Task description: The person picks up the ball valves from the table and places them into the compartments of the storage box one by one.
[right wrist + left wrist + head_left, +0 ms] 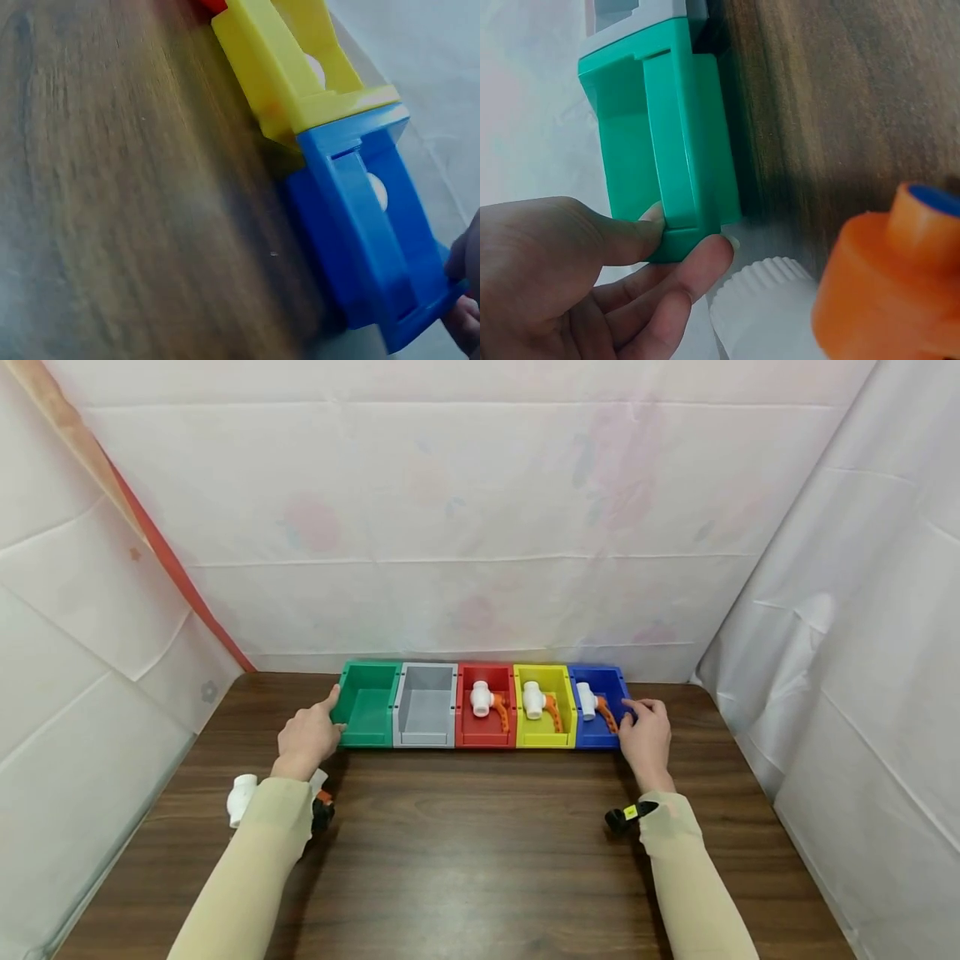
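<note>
White fitting point(241, 799) toward surface's point(465, 860) left edge, beside left sleeve point(277, 814). Left grip point(309, 737) pinches outer wall of green bin point(371, 714); right grip point(647, 742) pinches that of blue bin point(597, 740). Five-bin row point(426, 714) along far edge, long axis parallel to it, low fronts facing near edge. Orange handles point(553, 713) in red, yellow, blue angle near-right.

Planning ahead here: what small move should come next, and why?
Perhaps let the left hand release the green bin and reach for the white fitting beside the left sleeve: the green bin and grey bin hold none, while the red bin, yellow bin and blue bin each hold one.
</note>
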Demonstrator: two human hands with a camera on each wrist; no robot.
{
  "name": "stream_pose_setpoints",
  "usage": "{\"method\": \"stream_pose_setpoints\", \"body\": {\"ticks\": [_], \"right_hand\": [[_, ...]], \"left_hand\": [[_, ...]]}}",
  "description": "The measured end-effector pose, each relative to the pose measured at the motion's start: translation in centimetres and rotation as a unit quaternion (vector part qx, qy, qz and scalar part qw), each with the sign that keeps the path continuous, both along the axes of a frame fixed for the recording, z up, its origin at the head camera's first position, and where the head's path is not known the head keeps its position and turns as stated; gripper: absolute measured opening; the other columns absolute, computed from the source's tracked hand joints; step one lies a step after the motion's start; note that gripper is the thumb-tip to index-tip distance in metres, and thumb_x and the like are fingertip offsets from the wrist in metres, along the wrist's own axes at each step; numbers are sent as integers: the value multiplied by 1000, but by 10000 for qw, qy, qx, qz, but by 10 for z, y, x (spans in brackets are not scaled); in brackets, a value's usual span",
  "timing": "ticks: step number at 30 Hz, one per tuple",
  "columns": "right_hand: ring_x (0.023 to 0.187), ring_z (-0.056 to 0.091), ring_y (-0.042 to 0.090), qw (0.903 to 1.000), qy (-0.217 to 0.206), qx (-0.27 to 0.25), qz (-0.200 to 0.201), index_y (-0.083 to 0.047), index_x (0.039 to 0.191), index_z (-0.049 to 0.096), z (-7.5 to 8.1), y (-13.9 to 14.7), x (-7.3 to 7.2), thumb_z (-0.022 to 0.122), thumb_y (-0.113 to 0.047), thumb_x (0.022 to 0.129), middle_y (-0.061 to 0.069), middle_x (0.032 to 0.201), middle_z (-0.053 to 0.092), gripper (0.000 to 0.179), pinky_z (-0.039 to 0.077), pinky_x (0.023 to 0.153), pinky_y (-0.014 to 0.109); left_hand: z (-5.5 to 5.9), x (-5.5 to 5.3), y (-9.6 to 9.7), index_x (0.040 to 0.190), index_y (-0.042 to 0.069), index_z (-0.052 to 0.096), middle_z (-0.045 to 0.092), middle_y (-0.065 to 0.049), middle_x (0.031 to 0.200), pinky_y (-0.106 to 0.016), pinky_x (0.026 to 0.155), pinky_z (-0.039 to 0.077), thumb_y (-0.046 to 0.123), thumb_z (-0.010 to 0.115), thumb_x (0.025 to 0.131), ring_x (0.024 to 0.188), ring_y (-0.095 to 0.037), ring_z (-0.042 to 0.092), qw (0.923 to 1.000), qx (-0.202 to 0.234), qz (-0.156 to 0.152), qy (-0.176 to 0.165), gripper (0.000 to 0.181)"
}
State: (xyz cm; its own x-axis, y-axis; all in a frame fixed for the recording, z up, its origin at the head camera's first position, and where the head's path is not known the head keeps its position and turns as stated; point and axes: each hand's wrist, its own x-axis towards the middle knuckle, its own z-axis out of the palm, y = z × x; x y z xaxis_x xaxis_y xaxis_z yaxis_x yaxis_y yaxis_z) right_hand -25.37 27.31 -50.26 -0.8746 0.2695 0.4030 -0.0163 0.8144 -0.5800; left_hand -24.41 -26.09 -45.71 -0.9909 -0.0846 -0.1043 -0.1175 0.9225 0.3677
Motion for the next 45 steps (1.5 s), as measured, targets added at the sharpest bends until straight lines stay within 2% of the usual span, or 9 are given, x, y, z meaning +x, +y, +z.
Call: {"method": "stream_pose_setpoints", "body": {"ticks": [6,11,14,18,21,27,33,39,45], "right_hand": [[102,59,38,9989,347,-260,-161,-1,129,67,-15,-3,0,62,-4,96,21,113,59,34,47,90,52],[101,60,37,9973,518,-447,-284,0,125,69,-16,-6,1,64,-3,95,19,111,60,31,48,89,51],[102,61,37,9969,435,-538,-376,-2,124,70,-15,-9,3,65,-4,94,17,112,61,31,48,88,52],[104,61,35,9973,254,-536,-433,-3,125,70,-13,-11,3,65,-5,95,15,114,62,31,48,89,51],[105,61,35,9971,275,-550,-445,-4,125,70,-9,-11,4,66,-6,94,15,115,63,31,48,89,52],[103,62,35,9964,309,-623,-482,-6,124,71,-4,-10,5,68,-7,94,13,115,64,30,48,87,52],[101,64,33,9957,383,-714,-443,-6,122,73,-6,-7,3,69,-5,93,12,114,66,29,49,85,50],[104,65,33,9958,374,-766,-339,-5,122,72,-6,-4,3,69,-5,93,14,116,68,30,50,87,49],[108,64,35,9961,310,-760,-329,-6,124,71,-7,0,3,69,-7,93,14,119,68,31,48,91,51]], "left_hand": [[-4,-1,-7,162,23,8,60,-36,112,-39,48,39,25,55,103,55,-30,48,9999,78,-59,-113,75],[-4,-2,-12,161,18,11,46,-40,136,-44,57,46,24,56,103,66,-33,56,9995,151,-277,-4,74],[-1,-1,-16,161,16,11,57,-35,126,-42,61,48,23,55,103,69,-29,62,9982,428,-413,-85,73],[7,4,-25,159,6,20,68,-20,92,-37,59,47,26,54,104,69,-23,66,9959,755,-410,-280,67],[15,8,-31,152,0,37,69,-17,92,-36,56,45,30,53,104,71,-24,64,9967,649,-402,-283,59],[27,21,-41,141,1,54,57,-31,128,-42,57,48,36,50,104,87,-39,63,9977,261,-588,-207,51],[30,38,-46,136,0,58,59,-30,128,-57,72,49,40,54,102,103,-48,60,9957,48,-913,-119,53],[21,57,-44,133,0,61,61,-28,124,-63,80,47,44,60,98,109,-49,57,9934,-76,-1143,-38,55],[12,75,-42,133,3,63,53,-33,132,-70,88,39,46,64,95,119,-56,46,9880,-320,-1500,167,57]]}}
